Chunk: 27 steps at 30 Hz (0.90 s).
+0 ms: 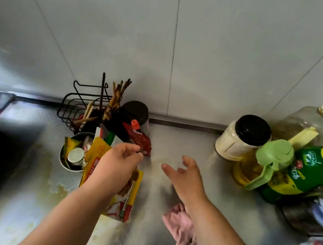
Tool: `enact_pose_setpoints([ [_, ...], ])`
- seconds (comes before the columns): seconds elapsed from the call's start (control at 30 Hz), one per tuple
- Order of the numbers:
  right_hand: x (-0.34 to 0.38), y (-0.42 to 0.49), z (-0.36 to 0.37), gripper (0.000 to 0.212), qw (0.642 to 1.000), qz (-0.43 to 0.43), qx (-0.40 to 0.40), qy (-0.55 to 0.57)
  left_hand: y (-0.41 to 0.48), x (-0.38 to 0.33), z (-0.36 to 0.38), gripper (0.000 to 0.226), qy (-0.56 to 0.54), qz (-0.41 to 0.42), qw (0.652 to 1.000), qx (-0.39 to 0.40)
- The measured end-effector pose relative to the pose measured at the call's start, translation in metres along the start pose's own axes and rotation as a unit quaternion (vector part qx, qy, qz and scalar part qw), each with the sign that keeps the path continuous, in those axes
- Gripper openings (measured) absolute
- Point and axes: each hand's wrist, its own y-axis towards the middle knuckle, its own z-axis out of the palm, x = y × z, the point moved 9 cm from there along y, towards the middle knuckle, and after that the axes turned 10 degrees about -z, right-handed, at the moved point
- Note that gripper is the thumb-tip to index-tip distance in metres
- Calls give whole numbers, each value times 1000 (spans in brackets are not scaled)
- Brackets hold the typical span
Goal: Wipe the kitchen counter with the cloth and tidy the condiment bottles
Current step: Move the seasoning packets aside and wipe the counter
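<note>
**Counter at the tiled wall, seen from your head.** Your left hand (120, 163) hangs over a yellow packet (96, 152) at 7 o'clock. Its fingers curl at the lower corner of the red sauce pouch (140, 139); whether they pinch it cannot be told. Your right hand (187, 174), at 5 o'clock, has its fingers spread apart and holds nothing. The pink cloth (178, 222) lies crumpled on the steel counter (227, 207) beneath your right forearm. At 3 o'clock cluster a black-lidded jar (243, 137), an oil bottle (263, 166) with a green cap and a green bottle (306, 175). At 9 o'clock stand a wire rack (74, 104) and a metal cup (63, 162).
</note>
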Motion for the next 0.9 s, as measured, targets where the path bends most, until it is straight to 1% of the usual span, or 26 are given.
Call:
enact_pose_setpoints([
  [0.07,32,12,29,89,997,-58,43,-33,-7,-1,-14,20,7,13,1000,-20],
  [0.13,58,20,49,83,991,-104,67,-43,-15,-5,-33,18,14,28,997,-69],
  [0.2,80,27,66,65,985,-142,81,-55,-23,-6,-58,20,16,48,989,-142],
  [0.23,88,29,71,52,982,-155,79,-74,-27,-4,-71,22,20,56,983,-175],
  [0.3,94,29,67,25,977,-169,43,-123,-29,2,-85,33,50,61,973,-215],
  [0.33,95,27,65,21,974,-175,21,-142,-29,9,-91,43,69,53,971,-222],
  [0.4,90,15,51,23,971,-180,-36,-152,-24,24,-94,60,93,20,974,-208],
  [0.47,80,-3,36,23,970,-178,-80,-146,-22,40,-92,68,100,-19,977,-185],
  [0.5,74,-13,32,22,970,-180,-85,-141,-22,47,-92,70,102,-32,978,-177],
  [0.57,63,-34,30,21,973,-184,-68,-125,-24,59,-90,66,103,-48,980,-164],
  [0.63,56,-48,27,17,974,-185,-59,-120,-25,67,-88,56,123,-63,980,-144],
  [0.7,53,-58,26,12,972,-191,-49,-127,-27,70,-85,40,156,-69,976,-132],
  [0.77,54,-66,28,10,972,-195,-23,-130,-28,65,-81,22,178,-56,973,-133],
  [0.8,55,-68,30,14,971,-196,-10,-134,-29,61,-78,15,178,-47,974,-134],
  [0.83,56,-73,32,22,970,-200,3,-137,-30,58,-74,12,172,-38,976,-131],
  [0.9,55,-84,40,41,969,-207,45,-126,-32,52,-66,13,142,-25,982,-120],
])
